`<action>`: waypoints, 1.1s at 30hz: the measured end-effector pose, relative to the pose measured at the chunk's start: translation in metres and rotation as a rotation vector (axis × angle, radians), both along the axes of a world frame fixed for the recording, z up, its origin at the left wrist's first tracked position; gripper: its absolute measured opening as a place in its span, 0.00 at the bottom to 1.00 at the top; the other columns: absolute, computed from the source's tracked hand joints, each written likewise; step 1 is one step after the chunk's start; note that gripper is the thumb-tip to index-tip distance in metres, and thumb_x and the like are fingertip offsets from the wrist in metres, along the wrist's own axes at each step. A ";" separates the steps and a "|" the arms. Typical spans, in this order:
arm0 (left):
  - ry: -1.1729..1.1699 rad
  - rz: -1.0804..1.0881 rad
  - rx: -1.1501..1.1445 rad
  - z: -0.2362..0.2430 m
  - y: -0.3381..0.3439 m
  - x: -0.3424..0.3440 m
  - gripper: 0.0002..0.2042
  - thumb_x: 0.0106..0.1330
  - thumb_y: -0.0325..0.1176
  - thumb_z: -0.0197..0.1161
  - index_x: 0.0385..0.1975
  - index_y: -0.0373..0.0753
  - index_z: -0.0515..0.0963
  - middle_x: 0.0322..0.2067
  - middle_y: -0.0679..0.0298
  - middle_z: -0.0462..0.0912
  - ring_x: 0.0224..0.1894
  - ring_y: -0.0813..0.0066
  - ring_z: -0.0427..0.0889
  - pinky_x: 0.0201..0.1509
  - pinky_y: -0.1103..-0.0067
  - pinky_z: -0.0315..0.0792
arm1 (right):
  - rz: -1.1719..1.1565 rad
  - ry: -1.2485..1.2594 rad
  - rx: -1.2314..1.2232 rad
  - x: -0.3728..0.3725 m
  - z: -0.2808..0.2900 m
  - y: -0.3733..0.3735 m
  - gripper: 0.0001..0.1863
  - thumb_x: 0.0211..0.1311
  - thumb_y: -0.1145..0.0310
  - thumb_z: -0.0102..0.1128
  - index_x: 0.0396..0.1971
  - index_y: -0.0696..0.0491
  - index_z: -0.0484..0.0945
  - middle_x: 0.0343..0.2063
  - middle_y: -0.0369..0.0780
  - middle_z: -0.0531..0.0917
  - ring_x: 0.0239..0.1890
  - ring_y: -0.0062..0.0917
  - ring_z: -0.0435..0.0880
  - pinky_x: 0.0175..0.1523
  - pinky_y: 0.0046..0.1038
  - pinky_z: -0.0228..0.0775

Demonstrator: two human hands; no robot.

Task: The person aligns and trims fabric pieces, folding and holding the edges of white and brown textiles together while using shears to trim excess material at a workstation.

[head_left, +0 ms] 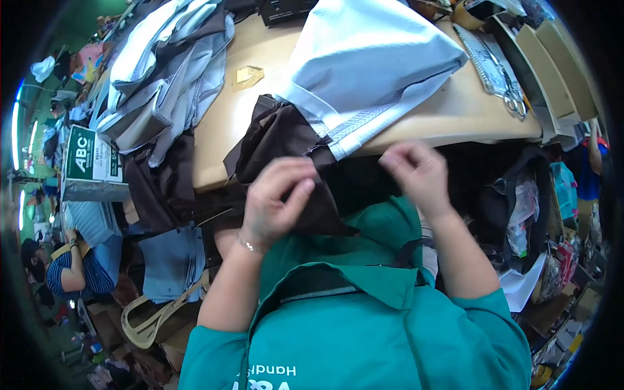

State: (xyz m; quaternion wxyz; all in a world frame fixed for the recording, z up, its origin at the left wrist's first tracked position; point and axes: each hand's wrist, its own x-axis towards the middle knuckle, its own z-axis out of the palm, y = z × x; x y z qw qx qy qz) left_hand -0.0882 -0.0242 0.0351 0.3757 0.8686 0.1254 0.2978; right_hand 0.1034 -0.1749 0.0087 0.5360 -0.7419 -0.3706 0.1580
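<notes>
Near the desk's front edge, my left hand (pixel 276 198) is curled in front of dark brown fabric (pixel 279 133), which hangs toward my lap; whether it grips the fabric is unclear. My right hand (pixel 419 172) is closed in a loose pinch just off the edge, right of the brown fabric; anything between its fingertips is too small to make out. White fabric (pixel 374 55) with a stitched band lies on the desk (pixel 253 42), its lower end against the brown piece. A small yellowish piece (pixel 248 76) lies to its left.
Piled grey and brown fabric (pixel 162 78) and a green-and-white box (pixel 92 162) are at left, above folded grey cloth (pixel 169 260). Scissors (pixel 517 101), a notebook (pixel 478 58) and cardboard boxes (pixel 552 75) are at right. Other people (pixel 81 279) are at both sides.
</notes>
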 end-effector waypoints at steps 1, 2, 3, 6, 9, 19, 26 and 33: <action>0.091 0.024 -0.010 -0.001 -0.014 -0.007 0.06 0.54 0.24 0.61 0.32 0.32 0.77 0.34 0.55 0.79 0.40 0.61 0.79 0.45 0.75 0.72 | 0.172 -0.175 0.039 -0.017 0.005 0.000 0.08 0.48 0.69 0.67 0.24 0.57 0.78 0.22 0.40 0.79 0.24 0.26 0.78 0.30 0.25 0.69; 0.178 0.038 -0.024 -0.003 -0.028 -0.014 0.05 0.55 0.24 0.60 0.31 0.32 0.77 0.33 0.55 0.79 0.39 0.61 0.79 0.44 0.75 0.73 | 0.205 0.001 0.081 -0.036 -0.009 0.002 0.11 0.46 0.67 0.68 0.23 0.58 0.77 0.21 0.41 0.77 0.25 0.28 0.77 0.30 0.26 0.69; 0.241 0.079 -0.009 -0.004 -0.038 -0.020 0.05 0.55 0.24 0.59 0.31 0.32 0.77 0.33 0.55 0.79 0.38 0.61 0.79 0.43 0.75 0.73 | 0.233 -0.057 0.062 -0.045 -0.013 0.001 0.14 0.46 0.64 0.69 0.24 0.58 0.76 0.21 0.41 0.77 0.24 0.29 0.76 0.30 0.27 0.68; 0.358 0.201 -0.189 -0.013 -0.050 -0.032 0.05 0.57 0.23 0.57 0.32 0.32 0.76 0.32 0.56 0.79 0.36 0.63 0.79 0.40 0.76 0.73 | 0.241 0.052 -0.026 -0.059 -0.023 0.023 0.17 0.48 0.59 0.67 0.28 0.58 0.78 0.24 0.43 0.77 0.25 0.29 0.76 0.31 0.27 0.69; 0.349 0.295 -0.262 -0.015 -0.054 -0.033 0.07 0.57 0.22 0.57 0.35 0.32 0.77 0.36 0.56 0.78 0.38 0.64 0.79 0.40 0.79 0.72 | 0.307 0.264 -0.058 -0.069 -0.045 0.036 0.14 0.51 0.63 0.65 0.32 0.58 0.79 0.26 0.43 0.79 0.26 0.25 0.77 0.32 0.26 0.70; 0.474 0.062 0.425 -0.003 -0.038 -0.005 0.07 0.58 0.33 0.56 0.32 0.37 0.73 0.34 0.56 0.76 0.36 0.58 0.78 0.37 0.70 0.73 | 0.257 0.660 0.153 -0.078 -0.068 0.039 0.17 0.49 0.69 0.65 0.39 0.57 0.75 0.35 0.40 0.79 0.37 0.20 0.75 0.42 0.23 0.69; 0.839 0.263 0.304 -0.032 -0.025 -0.022 0.05 0.62 0.30 0.49 0.29 0.34 0.69 0.25 0.50 0.74 0.29 0.51 0.77 0.32 0.65 0.71 | 0.348 0.845 -0.099 -0.087 -0.064 0.054 0.10 0.49 0.69 0.65 0.27 0.59 0.76 0.20 0.36 0.76 0.22 0.17 0.72 0.26 0.24 0.66; 0.559 0.328 -0.332 -0.045 -0.013 0.005 0.07 0.58 0.26 0.48 0.24 0.30 0.71 0.18 0.49 0.76 0.26 0.58 0.79 0.28 0.71 0.72 | 0.520 0.124 0.011 -0.078 -0.023 0.023 0.12 0.50 0.70 0.64 0.21 0.59 0.70 0.22 0.40 0.70 0.24 0.27 0.72 0.30 0.29 0.64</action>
